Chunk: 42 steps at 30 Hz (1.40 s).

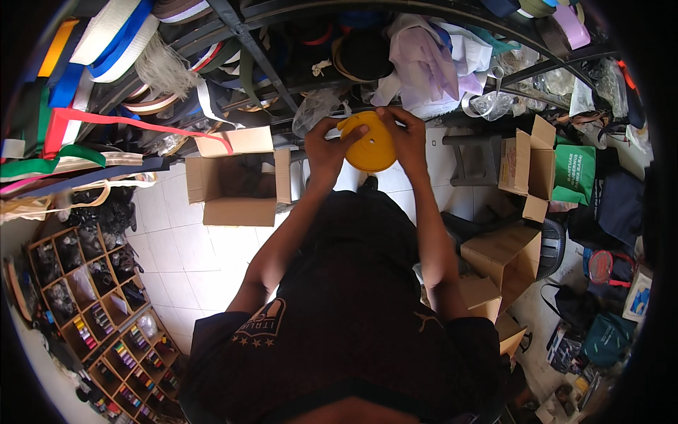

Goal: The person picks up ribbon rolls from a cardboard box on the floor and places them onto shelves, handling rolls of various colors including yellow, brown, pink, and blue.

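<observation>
Out in front of my body I hold a flat yellow roll of webbing (pixel 370 147) with a small hole at its middle. My left hand (pixel 330 148) grips its left edge, the thumb lying across the top face. At the upper right edge, my right hand (pixel 406 134) has its thumb and fingers closed on the same roll. Just past the roll is a metal shelf rack (pixel 265 60) loaded with webbing rolls, and a crumpled pale lilac cloth (pixel 424 63) hangs from it.
An open cardboard box (pixel 240 212) stands on the tiled floor to the left. Further boxes (pixel 519 166) and a grey stool (pixel 472 161) are at the right. Red webbing (pixel 141 121) juts from the left shelves. A wooden compartment rack (pixel 106 332) with thread spools stands lower left.
</observation>
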### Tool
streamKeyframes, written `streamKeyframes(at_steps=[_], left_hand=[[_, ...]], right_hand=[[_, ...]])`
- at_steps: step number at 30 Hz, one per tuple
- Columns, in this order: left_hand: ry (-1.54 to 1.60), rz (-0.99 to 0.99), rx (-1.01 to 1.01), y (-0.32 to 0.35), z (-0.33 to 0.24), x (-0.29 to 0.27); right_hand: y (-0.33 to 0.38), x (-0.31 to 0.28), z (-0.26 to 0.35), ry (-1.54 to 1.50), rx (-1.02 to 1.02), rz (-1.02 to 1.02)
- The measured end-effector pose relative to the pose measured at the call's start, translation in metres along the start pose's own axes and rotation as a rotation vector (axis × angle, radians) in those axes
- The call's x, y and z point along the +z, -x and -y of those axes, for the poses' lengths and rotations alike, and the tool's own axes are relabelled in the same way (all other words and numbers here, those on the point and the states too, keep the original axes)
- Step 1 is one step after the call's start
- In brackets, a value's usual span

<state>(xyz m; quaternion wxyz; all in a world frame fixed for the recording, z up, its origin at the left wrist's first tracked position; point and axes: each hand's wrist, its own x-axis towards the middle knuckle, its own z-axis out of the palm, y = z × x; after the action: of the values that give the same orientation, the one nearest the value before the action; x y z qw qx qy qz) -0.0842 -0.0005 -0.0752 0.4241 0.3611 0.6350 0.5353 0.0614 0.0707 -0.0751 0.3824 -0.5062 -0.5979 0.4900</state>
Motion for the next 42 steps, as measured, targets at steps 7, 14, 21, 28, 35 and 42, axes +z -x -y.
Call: streamKeyframes(at_steps=[7, 14, 21, 28, 35, 42], left_hand=[[0.135, -0.112, 0.17, -0.017, -0.005, 0.016], [-0.173, -0.203, 0.368, -0.093, -0.028, 0.016], [-0.157, -0.167, 0.364, -0.132, -0.022, 0.036], [-0.447, -0.19, 0.372, -0.147, -0.03, 0.04], [-0.665, -0.077, 0.177, -0.154, -0.035, 0.027], [-0.48, -0.348, 0.401, -0.12, -0.018, 0.036]], right_hand=[[-0.017, 0.025, 0.012, -0.061, -0.045, -0.423], [-0.061, 0.029, 0.049, -0.052, -0.22, -0.236], [-0.089, -0.005, 0.013, -0.007, -0.342, 0.128], [-0.095, 0.006, 0.012, 0.271, -0.383, -0.137], [-0.109, 0.027, 0.013, 0.215, -0.451, -0.11], [-0.129, 0.033, -0.022, 0.091, -0.459, -0.157]])
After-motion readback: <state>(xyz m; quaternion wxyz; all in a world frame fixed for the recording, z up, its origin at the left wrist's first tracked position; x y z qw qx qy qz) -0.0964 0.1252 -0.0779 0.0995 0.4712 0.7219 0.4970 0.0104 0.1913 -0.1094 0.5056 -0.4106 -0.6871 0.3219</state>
